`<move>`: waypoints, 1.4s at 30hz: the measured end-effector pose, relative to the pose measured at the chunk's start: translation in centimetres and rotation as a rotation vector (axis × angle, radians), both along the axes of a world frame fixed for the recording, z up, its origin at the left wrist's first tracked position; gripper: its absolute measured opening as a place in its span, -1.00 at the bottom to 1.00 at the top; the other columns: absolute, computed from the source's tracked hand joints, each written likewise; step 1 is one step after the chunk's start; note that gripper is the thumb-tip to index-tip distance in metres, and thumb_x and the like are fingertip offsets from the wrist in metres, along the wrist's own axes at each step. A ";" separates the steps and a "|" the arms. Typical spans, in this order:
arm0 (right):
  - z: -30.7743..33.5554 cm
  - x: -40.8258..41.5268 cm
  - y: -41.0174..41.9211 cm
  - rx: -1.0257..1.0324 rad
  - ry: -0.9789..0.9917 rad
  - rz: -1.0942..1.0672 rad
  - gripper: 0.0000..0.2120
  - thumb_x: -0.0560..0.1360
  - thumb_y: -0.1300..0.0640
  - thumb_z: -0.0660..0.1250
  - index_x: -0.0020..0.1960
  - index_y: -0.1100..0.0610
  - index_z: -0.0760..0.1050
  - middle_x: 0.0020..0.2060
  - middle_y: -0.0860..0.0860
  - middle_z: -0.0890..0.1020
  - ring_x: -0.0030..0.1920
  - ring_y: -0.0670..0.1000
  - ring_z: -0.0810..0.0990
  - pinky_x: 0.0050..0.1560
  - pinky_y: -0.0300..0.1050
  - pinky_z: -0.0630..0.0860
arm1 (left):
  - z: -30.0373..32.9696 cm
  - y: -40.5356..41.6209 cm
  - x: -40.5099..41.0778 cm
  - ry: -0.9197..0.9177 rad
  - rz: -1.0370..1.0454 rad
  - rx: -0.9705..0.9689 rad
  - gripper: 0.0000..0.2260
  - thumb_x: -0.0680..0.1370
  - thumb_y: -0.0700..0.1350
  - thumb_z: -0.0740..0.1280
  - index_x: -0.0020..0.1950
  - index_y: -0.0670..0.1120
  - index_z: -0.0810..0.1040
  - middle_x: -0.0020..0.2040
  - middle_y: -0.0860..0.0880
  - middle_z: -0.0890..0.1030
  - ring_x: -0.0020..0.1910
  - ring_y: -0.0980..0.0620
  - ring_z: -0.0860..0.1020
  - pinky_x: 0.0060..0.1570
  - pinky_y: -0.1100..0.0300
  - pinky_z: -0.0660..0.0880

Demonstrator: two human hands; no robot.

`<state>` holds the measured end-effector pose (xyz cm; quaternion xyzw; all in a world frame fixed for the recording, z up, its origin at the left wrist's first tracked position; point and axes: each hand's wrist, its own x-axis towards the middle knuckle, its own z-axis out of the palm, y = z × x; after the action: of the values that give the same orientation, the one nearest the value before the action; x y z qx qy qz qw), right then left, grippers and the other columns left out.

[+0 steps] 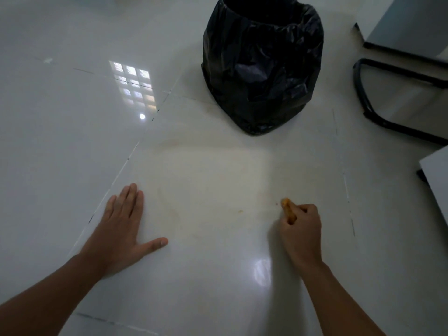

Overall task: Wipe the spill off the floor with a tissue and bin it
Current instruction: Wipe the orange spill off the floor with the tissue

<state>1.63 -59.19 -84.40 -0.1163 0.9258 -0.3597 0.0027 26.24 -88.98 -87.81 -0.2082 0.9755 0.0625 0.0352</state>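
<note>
My right hand (301, 226) is closed around a crumpled, orange-stained tissue (288, 209) and presses it on the white tiled floor (72, 141). A faint yellowish smear (206, 190) spreads over the tile between my hands, with a small orange speck (240, 211) left of the tissue. My left hand (121, 226) lies flat on the floor, fingers spread, holding nothing. Straight ahead, beyond the smear, stands the bin (263, 64), lined with a black bag and open at the top.
A black metal chair base (388, 103) lies on the floor at the right, under a grey furniture panel (407, 23). Another pale panel edge (436, 180) juts in at the right. Window light reflects on the glossy tile (132, 88) at the left.
</note>
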 end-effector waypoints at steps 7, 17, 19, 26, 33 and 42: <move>-0.5 6.3 -4.2 0.031 0.002 0.400 -0.83 0.54 0.22 0.33 0.07 0.14 0.64 -0.20 -0.05 0.41 -0.22 -0.08 0.46 -0.08 -0.24 0.46 | 0.0 -0.2 0.3 0.005 -0.015 0.007 0.06 0.45 0.57 -0.01 0.60 -0.27 0.05 0.63 -0.24 0.01 0.62 -0.10 -0.07 0.56 -0.01 -0.14; 1.3 -0.3 -0.9 0.016 -0.025 0.070 -0.76 0.60 0.05 0.28 0.15 0.15 0.62 -0.14 0.02 0.42 -0.26 -0.17 0.43 -0.16 -0.46 0.37 | -0.2 -0.2 0.3 0.029 -0.024 -0.009 0.05 0.46 0.55 -0.02 0.59 -0.29 0.09 0.62 -0.27 0.05 0.62 -0.16 -0.01 0.54 -0.15 0.01; 0.7 0.3 -0.5 0.075 -0.054 0.109 -0.74 0.61 0.00 0.25 0.09 0.14 0.62 -0.17 0.01 0.42 -0.25 -0.11 0.47 -0.15 -0.34 0.44 | -0.2 -0.2 0.3 0.033 -0.026 -0.009 0.05 0.46 0.55 -0.02 0.59 -0.30 0.10 0.62 -0.27 0.05 0.62 -0.16 -0.01 0.54 -0.16 0.02; 0.0 6.7 -5.6 0.170 -0.009 0.492 -0.66 0.51 0.21 0.25 0.27 0.15 0.52 -0.12 0.02 0.39 -0.13 0.06 0.46 0.02 -0.11 0.45 | -0.4 -0.2 0.3 0.034 -0.019 -0.012 0.05 0.45 0.56 -0.03 0.59 -0.30 0.10 0.62 -0.27 0.05 0.62 -0.16 0.00 0.54 -0.17 0.02; 1.4 5.1 -6.3 0.016 0.135 0.505 -0.86 0.58 0.14 0.32 0.02 0.11 0.66 -0.26 -0.03 0.42 -0.31 -0.14 0.36 -0.20 -0.28 0.33 | 0.0 -0.1 0.4 0.025 -0.015 -0.008 0.06 0.46 0.56 -0.05 0.58 -0.30 0.10 0.62 -0.26 0.05 0.62 -0.17 0.00 0.54 -0.16 0.02; 1.3 -1.5 3.2 0.160 -0.060 0.114 -0.81 0.59 0.06 0.30 0.08 0.12 0.63 -0.21 0.03 0.46 -0.26 -0.11 0.48 -0.30 -0.48 0.34 | 0.0 -0.1 0.4 0.026 -0.008 0.016 0.07 0.44 0.57 -0.05 0.58 -0.30 0.10 0.62 -0.27 0.06 0.61 -0.18 0.01 0.54 -0.19 0.05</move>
<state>0.09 -55.99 -83.13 -0.1574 0.9429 -0.2872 0.0603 26.61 -89.09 -87.81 -0.2030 0.9762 0.0729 0.0245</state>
